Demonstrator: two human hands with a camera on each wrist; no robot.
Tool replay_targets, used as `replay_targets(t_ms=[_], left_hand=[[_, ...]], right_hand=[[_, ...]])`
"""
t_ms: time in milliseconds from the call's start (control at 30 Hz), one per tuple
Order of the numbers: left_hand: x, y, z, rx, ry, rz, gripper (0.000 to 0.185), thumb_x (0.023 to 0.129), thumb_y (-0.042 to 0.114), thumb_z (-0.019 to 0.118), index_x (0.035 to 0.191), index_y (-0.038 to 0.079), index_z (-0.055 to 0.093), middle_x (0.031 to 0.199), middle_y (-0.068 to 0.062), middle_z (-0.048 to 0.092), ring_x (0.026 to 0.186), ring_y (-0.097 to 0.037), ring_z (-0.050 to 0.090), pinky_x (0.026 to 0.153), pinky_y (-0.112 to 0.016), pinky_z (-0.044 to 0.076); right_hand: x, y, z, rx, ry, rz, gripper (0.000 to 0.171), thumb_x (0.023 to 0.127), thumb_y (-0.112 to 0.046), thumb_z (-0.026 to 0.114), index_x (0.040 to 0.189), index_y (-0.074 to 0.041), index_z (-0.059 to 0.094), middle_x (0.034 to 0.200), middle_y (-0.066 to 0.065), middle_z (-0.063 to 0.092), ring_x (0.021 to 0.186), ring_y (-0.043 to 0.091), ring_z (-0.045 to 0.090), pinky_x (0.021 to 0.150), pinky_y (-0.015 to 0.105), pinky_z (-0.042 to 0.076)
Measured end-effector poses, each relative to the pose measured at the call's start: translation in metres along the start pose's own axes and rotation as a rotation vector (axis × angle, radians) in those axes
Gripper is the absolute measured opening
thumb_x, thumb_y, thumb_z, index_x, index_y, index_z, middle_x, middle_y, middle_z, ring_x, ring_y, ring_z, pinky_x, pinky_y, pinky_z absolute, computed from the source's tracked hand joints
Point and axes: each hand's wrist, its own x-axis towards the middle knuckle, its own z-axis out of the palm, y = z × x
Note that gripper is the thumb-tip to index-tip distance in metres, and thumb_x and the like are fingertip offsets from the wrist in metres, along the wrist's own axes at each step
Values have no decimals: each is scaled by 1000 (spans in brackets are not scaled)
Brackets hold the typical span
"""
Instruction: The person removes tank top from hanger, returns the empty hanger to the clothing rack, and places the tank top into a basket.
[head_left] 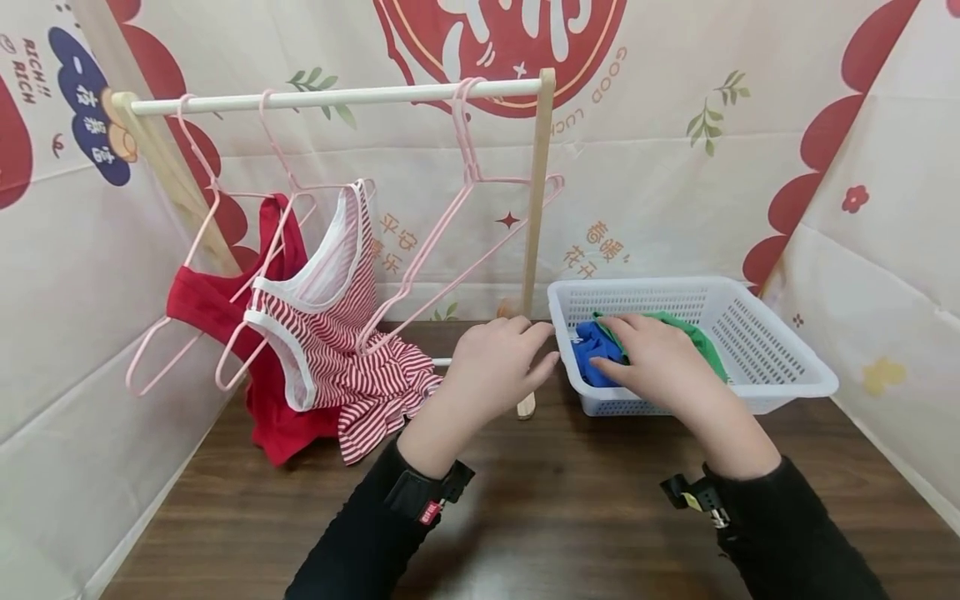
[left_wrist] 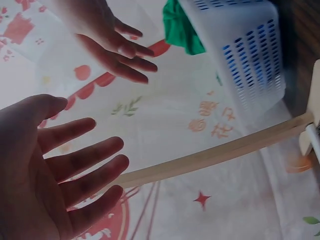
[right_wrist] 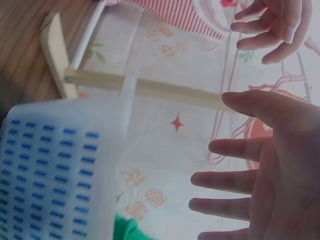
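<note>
Wooden table point(head_left: 525, 517): dark surface beneath both forearms, walled by printed cloth on three sides.

Clothes rack point(head_left: 337, 96): stood beyond and to the left of the left hand; its right post point(head_left: 536, 208) rose just behind that hand's fingertips. A red garment point(head_left: 217, 308) and a red-and-white striped top point(head_left: 337, 333) hung on pink hangers to the left of the left hand; one empty pink hanger point(head_left: 465, 208) hung above and slightly left of it.

White basket point(head_left: 757, 333): sat under and beyond the right hand, its near-left corner just beside the left hand's fingertips.

Green garment point(head_left: 697, 337) and blue garment point(head_left: 592, 354): lay inside the basket, the blue at the right hand's fingertips, the green behind and beneath its knuckles.

Left hand point(head_left: 498, 362): fingers straight and loosely spread, holding nothing, hovering between the rack post and the basket.

Right hand point(head_left: 656, 358): palm down over the basket, fingers extended and parted; the head view showed them resting on or just above the clothes, not closed on them. The wrist views confirmed both hands were open.

Step in hand, by judgement: reaching into the basket for a garment. The next move would call for the right fingers to close on one piece, probably the blue, and lift it clear of the green, with the left hand free to fetch the empty hanger.
</note>
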Motion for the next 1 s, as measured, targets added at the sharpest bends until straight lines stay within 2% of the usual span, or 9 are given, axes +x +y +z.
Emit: replay_targets(t_ms=[233,400,600,833,1000], left_hand=[[-17,-11,-15,-64,176,72,27,93,32,63,111,13,70,95,0,69,82,-19,66,61,-33,52],[-23,-19,-23,-94,259,77,25,90,27,66,109,12,70,93,0,68,82,-20,66,66,-35,52],[-28,-21,-29,-87,299,68,26,91,28,64,110,11,70,95,-1,69,87,-20,66,71,-34,53],[-42,-25,-39,-19,307,10,30,92,29,63,114,10,69,100,-3,69,90,-23,65,74,-38,52],[-53,-29,-44,-41,315,-37,31,92,28,63,115,9,68,103,-5,68,94,-25,65,83,-39,51]], right_hand=[[0,-19,-2,27,65,-41,64,92,-44,64,139,-4,50,136,22,52,124,41,48,97,62,38],[2,-28,1,62,103,-41,63,91,-43,66,139,-5,50,137,19,52,126,38,48,98,59,39],[5,-39,5,115,123,-69,65,91,-42,65,140,-3,49,137,18,52,127,36,47,99,56,39],[4,-53,5,164,145,-116,63,92,-42,65,140,-5,49,138,18,50,126,37,47,100,56,38],[-1,-58,6,176,182,-154,61,91,-39,67,140,-7,50,138,18,51,128,36,45,101,56,37]])
